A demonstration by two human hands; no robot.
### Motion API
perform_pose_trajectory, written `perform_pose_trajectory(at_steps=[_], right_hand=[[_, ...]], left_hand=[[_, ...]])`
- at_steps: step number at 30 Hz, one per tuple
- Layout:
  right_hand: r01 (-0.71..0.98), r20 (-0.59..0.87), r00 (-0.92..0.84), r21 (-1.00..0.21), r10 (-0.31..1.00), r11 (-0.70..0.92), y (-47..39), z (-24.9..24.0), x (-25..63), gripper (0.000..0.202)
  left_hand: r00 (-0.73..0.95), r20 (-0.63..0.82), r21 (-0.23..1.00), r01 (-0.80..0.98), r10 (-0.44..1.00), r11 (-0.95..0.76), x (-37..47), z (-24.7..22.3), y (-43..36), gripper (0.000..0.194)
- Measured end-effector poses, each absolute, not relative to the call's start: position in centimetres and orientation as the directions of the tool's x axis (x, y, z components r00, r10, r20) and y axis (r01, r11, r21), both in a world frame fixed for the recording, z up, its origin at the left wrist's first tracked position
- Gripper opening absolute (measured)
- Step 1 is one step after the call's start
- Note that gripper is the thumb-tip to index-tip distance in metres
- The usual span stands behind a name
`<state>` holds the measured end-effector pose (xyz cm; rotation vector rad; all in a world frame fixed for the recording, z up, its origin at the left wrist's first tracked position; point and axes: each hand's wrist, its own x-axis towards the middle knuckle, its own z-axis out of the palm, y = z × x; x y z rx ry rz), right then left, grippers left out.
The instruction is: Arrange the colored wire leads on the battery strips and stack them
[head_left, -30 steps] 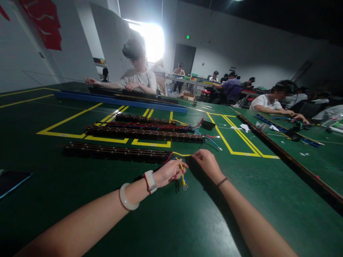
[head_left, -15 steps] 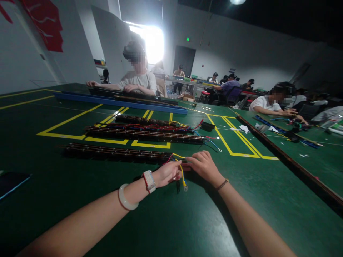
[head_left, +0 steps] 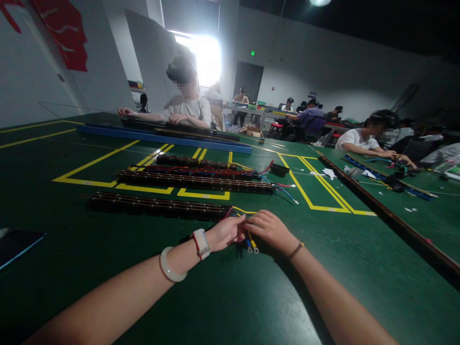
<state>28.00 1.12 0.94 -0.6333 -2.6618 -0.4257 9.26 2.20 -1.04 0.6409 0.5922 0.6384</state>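
Left hand (head_left: pixel 230 232) and right hand (head_left: pixel 268 230): fingers pinched around the yellow and blue wires (head_left: pixel 253 243) at the right end of the nearest dark strip (head_left: pixel 161 205), mid-table (head_left: pixel 215 297). Tape-label writing is illegible. Bare surface extends to the near edge.

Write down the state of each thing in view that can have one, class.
Left hand, pinching wires
Right hand, curled, grip hidden
Yellow-collared terminal, hanging
Blue-collared terminal, hanging
Nearest dark bar, lying flat, wired
Flat device, screen dark
Exit sign, lit green
Ceiling lamp, lit
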Motion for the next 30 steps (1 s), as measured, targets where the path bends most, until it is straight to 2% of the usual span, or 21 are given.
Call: perform_pose_trajectory(at_steps=[2, 4, 8, 10, 12, 15, 21, 24, 27, 30], right_hand=[[0.498, 0.472, -0.782, 0.081, 0.407, 0.863, 1.2, 0.7, 28.1, 0.023], [0.520, 0.548, -0.683, -0.097, 0.482, 0.848, 1.3, 0.5, 28.2, 0.022], [0.522, 0.603, -0.430, -0.441, 0.672, 0.730, 1.4, 0.4, 27.8, 0.023], [0.502, 0.602, -0.340, -0.533, 0.722, 0.681, 1.6, 0.8, 27.0, 0.021], [0.500, 0.605, -0.278, -0.572, 0.746, 0.650, 2.1, 1.5, 25.8, 0.020], [0.538, 0.620, -0.283, -0.529, 0.732, 0.656, 3.2, 3.0, 23.3, 0.020], [0.639, 0.578, -0.500, -0.257, 0.645, 0.725, 5.6, 4.3, 18.2, 0.014], [0.680, 0.514, -0.566, -0.151, 0.645, 0.717, 6.3, 3.8, 16.7, 0.013], [0.687, 0.452, -0.605, -0.119, 0.656, 0.716, 6.3, 3.4, 16.1, 0.013], [0.681, 0.449, -0.602, -0.143, 0.660, 0.719, 5.9, 3.5, 16.5, 0.020]], left_hand=[[0.669, -0.291, 0.695, -0.343, 0.683, 0.632, 9.2, -1.0, 2.2, 0.023], [0.687, -0.284, 0.702, -0.326, 0.669, 0.633, 9.0, -1.0, 2.2, 0.030], [0.692, -0.282, 0.754, -0.269, 0.665, 0.600, 9.1, -0.9, 2.1, 0.035], [0.665, -0.281, 0.809, -0.224, 0.692, 0.544, 9.3, -1.0, 1.9, 0.031], [0.641, -0.273, 0.856, -0.179, 0.718, 0.485, 9.5, -1.0, 1.7, 0.029], [0.615, -0.272, 0.882, -0.147, 0.740, 0.447, 9.7, -1.0, 1.4, 0.028], [0.582, -0.281, 0.891, -0.138, 0.763, 0.434, 9.5, -0.3, 1.1, 0.021], [0.559, -0.306, 0.890, -0.119, 0.771, 0.440, 9.6, -0.3, 1.0, 0.025], [0.526, -0.320, 0.887, -0.127, 0.788, 0.445, 9.7, -0.5, 1.0, 0.029], [0.533, -0.298, 0.883, -0.162, 0.792, 0.441, 9.9, -0.7, 1.1, 0.027]])
